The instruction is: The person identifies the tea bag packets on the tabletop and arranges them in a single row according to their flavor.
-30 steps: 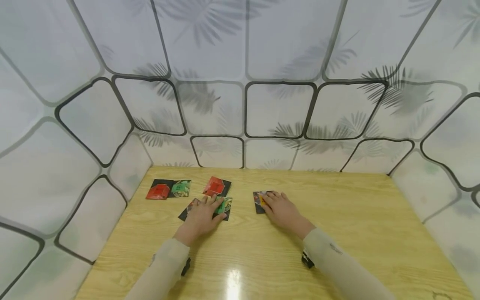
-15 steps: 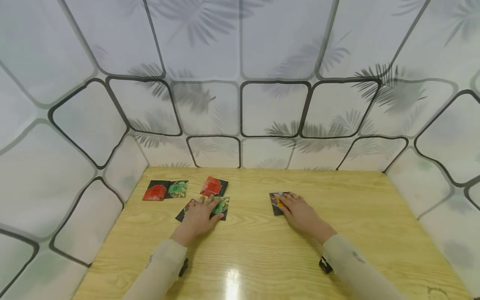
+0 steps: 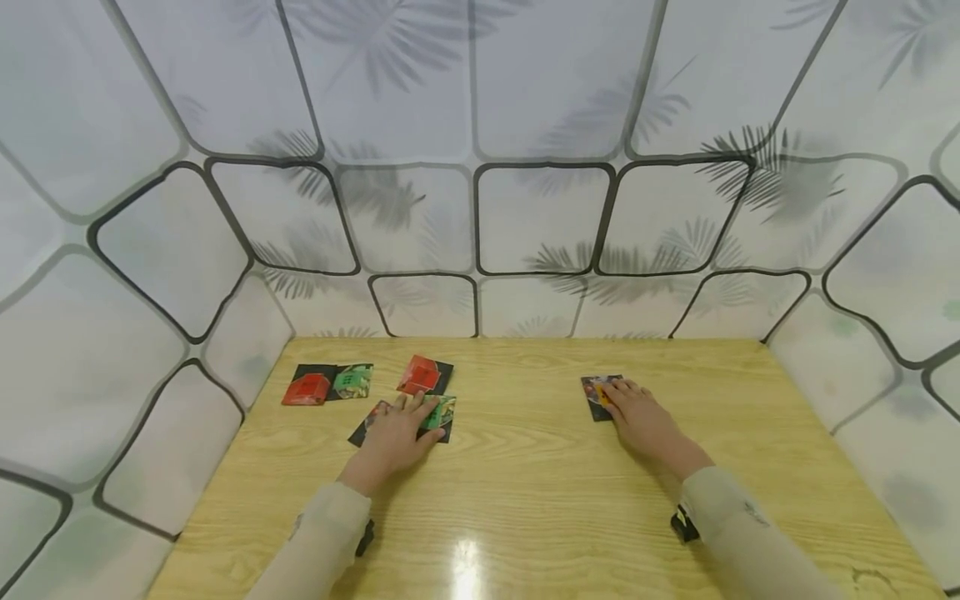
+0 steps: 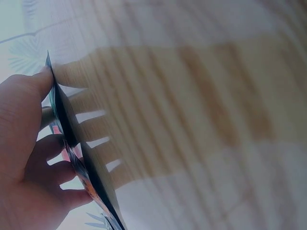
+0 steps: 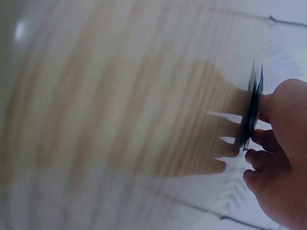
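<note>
In the head view my left hand (image 3: 393, 437) lies palm down with fingers spread over two small flat packets, a green-and-black one (image 3: 447, 410) and a dark one (image 3: 362, 429) with a coloured picture. The left wrist view shows its fingertips pressing on their faces, which the hand partly covers. Further right, my right hand (image 3: 648, 421) rests extended fingers on a dark packet (image 3: 596, 400) with a yellow label. Seen edge-on in the right wrist view, that packet (image 5: 251, 108) has thin layered edges under the fingertips.
Just beyond the left hand lies a red-and-black packet (image 3: 422, 376). A red packet (image 3: 308, 387) and a green one (image 3: 352, 382) lie side by side at the table's far left. Patterned curtain walls (image 3: 540, 217) border the wooden table (image 3: 525, 500) at the back and sides.
My right hand has slid the yellow-labelled packet to the right across the table. The left hand stays over its two packets. The head view has shifted slightly.
</note>
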`<state>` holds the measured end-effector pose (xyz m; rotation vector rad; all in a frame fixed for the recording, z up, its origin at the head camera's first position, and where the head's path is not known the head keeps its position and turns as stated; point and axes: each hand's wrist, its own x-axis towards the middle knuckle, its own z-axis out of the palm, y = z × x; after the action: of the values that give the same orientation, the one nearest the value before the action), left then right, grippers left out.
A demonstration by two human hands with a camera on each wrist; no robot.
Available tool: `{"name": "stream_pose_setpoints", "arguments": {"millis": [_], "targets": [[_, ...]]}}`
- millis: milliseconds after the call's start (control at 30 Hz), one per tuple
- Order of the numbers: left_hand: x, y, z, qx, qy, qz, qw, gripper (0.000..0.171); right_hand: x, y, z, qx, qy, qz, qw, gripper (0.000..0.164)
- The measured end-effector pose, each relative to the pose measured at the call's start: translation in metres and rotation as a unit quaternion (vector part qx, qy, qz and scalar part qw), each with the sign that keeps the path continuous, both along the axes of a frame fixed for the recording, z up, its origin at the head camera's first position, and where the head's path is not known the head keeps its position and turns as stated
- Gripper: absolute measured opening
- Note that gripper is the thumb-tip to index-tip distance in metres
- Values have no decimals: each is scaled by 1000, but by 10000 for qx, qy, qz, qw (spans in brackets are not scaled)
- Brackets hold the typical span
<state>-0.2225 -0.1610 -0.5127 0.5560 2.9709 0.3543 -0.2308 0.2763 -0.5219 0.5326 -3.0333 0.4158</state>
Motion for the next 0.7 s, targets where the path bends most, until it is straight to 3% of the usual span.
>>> {"name": "stream_pose_setpoints", "arguments": {"millis": [700], "targets": [[-1, -1, -4, -48, 66, -51, 10000, 63, -4, 73, -2, 49, -23, -343, 9994, 45]]}}
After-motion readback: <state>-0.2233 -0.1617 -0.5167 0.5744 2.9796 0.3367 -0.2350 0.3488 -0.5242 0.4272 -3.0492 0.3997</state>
